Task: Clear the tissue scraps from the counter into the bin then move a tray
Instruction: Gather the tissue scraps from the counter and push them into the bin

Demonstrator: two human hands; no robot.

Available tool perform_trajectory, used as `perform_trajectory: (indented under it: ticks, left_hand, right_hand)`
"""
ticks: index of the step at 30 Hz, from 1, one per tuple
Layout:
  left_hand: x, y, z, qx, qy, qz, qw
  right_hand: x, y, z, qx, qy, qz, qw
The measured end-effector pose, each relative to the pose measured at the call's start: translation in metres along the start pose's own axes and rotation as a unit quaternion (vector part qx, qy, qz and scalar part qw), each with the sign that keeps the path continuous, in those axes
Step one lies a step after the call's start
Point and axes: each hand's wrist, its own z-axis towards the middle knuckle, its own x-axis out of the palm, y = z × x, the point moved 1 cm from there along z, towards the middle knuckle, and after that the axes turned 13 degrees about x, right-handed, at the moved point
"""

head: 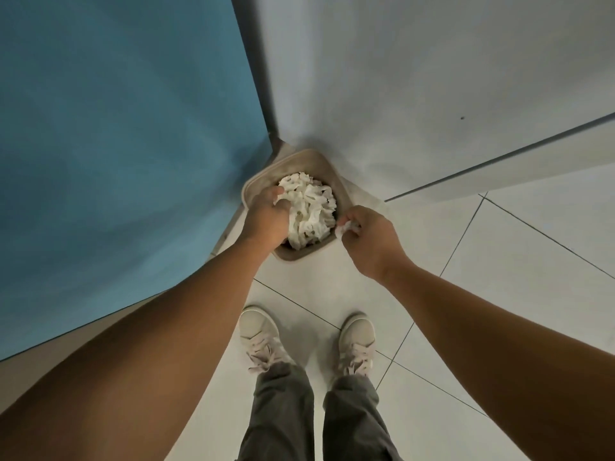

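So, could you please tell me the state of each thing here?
bin: upright, open-topped, almost full.
tissue pile: crumpled, inside the bin.
left hand: fingers curled into the tissue pile.
right hand: pinches the tissue scrap.
tissue scrap: crumpled, held at the bin's rim.

Pale tiled floor (499,261) with 1 bin (299,154) in the corner.
Dark grout lines cross the tiles. The beige bin stands where a blue panel (116,144) meets a white wall (416,78). Near it, 2 pale shoes stand apart, toes toward it: left shoe (258,331), right shoe (357,337).
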Motion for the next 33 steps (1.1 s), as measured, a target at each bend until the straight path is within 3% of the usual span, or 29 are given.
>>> perform_trajectory:
  ticks: [9, 18, 27, 33]
  left_hand:
    - [-0.036, 0.014, 0.0, 0.06, -0.026, 0.104, 0.992]
    - [-0.047, 0.012, -0.052, 0.107, -0.067, 0.146, 0.981]
    - [-0.096, -0.138, -0.146, 0.226, -0.138, 0.154, 0.952]
    - [-0.139, -0.264, -0.236, 0.288, -0.192, 0.121, 0.93]
  right_hand:
    - [0.039, 0.034, 0.049, 0.07, 0.049, 0.003, 0.996]
    - [0.027, 0.029, 0.007, 0.008, 0.021, -0.031, 0.999]
    - [-0.077, 0.107, -0.128, -0.115, -0.042, 0.007, 0.992]
    - [-0.172, 0.177, -0.236, -0.24, -0.096, 0.044, 0.965]
